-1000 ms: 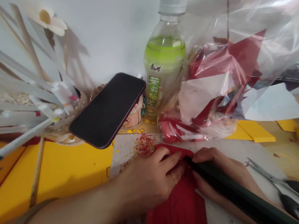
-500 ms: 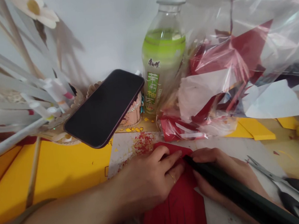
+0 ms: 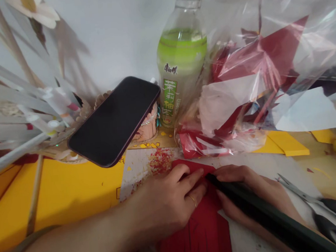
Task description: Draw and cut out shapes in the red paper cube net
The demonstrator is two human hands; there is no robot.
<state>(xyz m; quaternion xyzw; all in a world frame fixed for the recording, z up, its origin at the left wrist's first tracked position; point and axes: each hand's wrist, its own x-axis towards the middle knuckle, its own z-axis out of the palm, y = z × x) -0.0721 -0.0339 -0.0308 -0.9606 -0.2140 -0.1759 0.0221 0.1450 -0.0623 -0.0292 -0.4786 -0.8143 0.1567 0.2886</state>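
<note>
A sheet of red paper (image 3: 196, 238) with dark drawn lines lies on a grey-white mat. My left hand (image 3: 177, 191), wearing a thin ring, rests over the paper's upper part with its fingers stretched out flat. Close beside those fingertips, my right hand (image 3: 244, 178) grips a long dark tool (image 3: 258, 208) whose near end looks large and runs off the lower right. Its tip meets the red paper, but I cannot make out the tip's shape. Red and yellow paper crumbs (image 3: 160, 159) are scattered just beyond my left hand.
Scissors (image 3: 316, 203) lie open at the right. Behind stand a bottle of green drink (image 3: 182, 62) and a clear bag of paper scraps (image 3: 240, 85). A black phone (image 3: 116, 120) leans near a pen holder. Yellow paper (image 3: 79, 187) covers the left; a grey-white mat (image 3: 288, 171) spreads beneath my hands.
The camera view has shifted very slightly, so the phone and pens sit a little further left. Both hands and the dark tool keep nearly the same place on the red paper.
</note>
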